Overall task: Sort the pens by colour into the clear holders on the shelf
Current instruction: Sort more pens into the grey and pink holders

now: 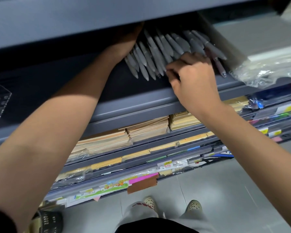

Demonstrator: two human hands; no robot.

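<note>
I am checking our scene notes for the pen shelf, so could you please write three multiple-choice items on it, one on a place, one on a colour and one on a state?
1. Where does the crumpled clear plastic bag lie?
A. On the floor.
B. Just right of the pens.
C. Left of the pens.

2. What colour are most of the pens?
A. Grey.
B. Red.
C. Green.

3. What is the right hand doing?
A. Hanging idle by the floor.
B. Holding a notebook.
C. Resting on the pens, fingers curled.

Answers: 1 B, the bag sits at the right end of the row; 2 A, nearly all the barrels are grey; 3 C, its curled fingers lie on the row.
</note>
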